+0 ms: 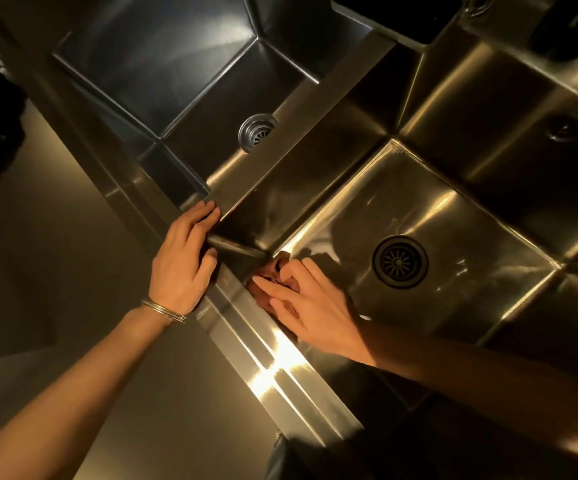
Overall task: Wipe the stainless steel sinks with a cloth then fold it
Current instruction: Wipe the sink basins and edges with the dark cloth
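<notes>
Two stainless steel sink basins lie side by side below me. The right basin (429, 209) has a dark drain (400, 262); the left basin (190, 84) has a shiny drain (257, 132). My right hand (310, 306) presses a brownish cloth (271, 270) against the near left corner of the right basin, fingers spread over it; most of the cloth is hidden under the hand. My left hand (182, 259) rests flat on the front rim where the divider (301, 133) between the basins meets it, holding nothing. A bracelet circles the left wrist.
The front rim (263, 355) of the sink runs diagonally toward me with a bright glare. The floor (55, 237) lies to the left. Dark objects (401, 19) stand on the back ledge at the top right.
</notes>
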Demonstrator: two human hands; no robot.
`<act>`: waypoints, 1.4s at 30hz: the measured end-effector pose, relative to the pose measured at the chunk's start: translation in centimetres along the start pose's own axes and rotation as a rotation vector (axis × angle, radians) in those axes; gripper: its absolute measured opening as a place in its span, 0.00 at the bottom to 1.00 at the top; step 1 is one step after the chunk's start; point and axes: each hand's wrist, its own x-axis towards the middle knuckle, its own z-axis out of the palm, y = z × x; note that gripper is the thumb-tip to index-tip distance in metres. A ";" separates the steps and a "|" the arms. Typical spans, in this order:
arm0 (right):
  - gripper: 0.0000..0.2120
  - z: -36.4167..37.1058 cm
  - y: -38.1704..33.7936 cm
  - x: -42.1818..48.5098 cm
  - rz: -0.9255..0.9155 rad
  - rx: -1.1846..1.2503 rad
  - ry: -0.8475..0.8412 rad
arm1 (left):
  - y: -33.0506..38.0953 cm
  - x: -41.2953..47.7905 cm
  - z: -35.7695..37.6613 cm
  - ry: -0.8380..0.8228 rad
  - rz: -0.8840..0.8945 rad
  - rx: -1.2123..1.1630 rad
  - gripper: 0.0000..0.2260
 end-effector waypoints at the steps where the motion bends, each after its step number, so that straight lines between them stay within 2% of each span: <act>1: 0.21 0.4 0.3 -0.5 0.022 0.012 -0.025 | 0.3 0.1 0.1 0.009 -0.031 -0.019 0.25; 5: 0.23 4.9 3.5 -0.3 0.329 0.067 -0.264 | 1.2 0.1 0.7 0.069 -0.102 0.011 0.24; 9: 0.19 9.9 8.2 0.9 0.530 -0.088 -0.561 | 1.2 0.1 0.8 0.072 -0.100 0.007 0.24; 10: 0.19 10.1 8.6 1.1 0.571 -0.086 -0.588 | 1.2 0.1 0.8 0.068 -0.101 -0.002 0.24; 13: 0.18 7.5 6.3 0.9 0.586 0.067 -0.529 | 1.5 0.1 0.5 0.053 -0.096 -0.022 0.25; 18: 0.21 -1.0 0.6 -3.8 0.334 0.392 -0.259 | 1.9 0.2 0.2 0.033 -0.145 0.014 0.25; 21: 0.21 0.6 1.7 -6.1 0.444 0.418 -0.215 | 1.9 0.1 0.3 0.023 -0.150 0.017 0.26; 24: 0.26 6.7 6.0 -5.8 0.616 0.186 -0.346 | 1.6 0.0 0.4 0.037 -0.139 0.022 0.25; 27: 0.19 10.7 9.9 -6.3 0.712 -0.060 -0.552 | 1.5 0.0 0.8 0.050 -0.116 -0.002 0.24; 30: 0.18 10.4 9.7 -6.3 0.724 -0.058 -0.566 | 1.6 -0.2 0.8 0.076 -0.103 -0.025 0.24; 32: 0.19 7.8 7.7 -7.0 0.721 0.028 -0.502 | 1.6 -0.3 0.7 0.079 -0.101 -0.028 0.24; 34: 0.20 3.8 4.6 -8.1 0.647 0.158 -0.350 | 1.8 -0.5 0.4 0.062 -0.013 -0.020 0.24; 36: 0.14 0.1 0.5 -9.1 0.496 0.434 -0.145 | 1.7 -0.4 -0.1 -0.010 0.201 0.045 0.21; 38: 0.12 -1.5 -1.8 -10.7 0.521 0.604 0.032 | 2.2 0.0 -0.5 -0.156 0.387 0.093 0.19; 40: 0.13 -1.1 -1.1 -11.8 0.538 0.592 0.005 | 3.8 -0.7 -0.3 -0.287 0.489 0.115 0.17; 42: 0.17 1.4 1.9 -12.3 0.562 0.334 -0.077 | 5.8 -2.6 0.9 -0.350 0.519 0.141 0.18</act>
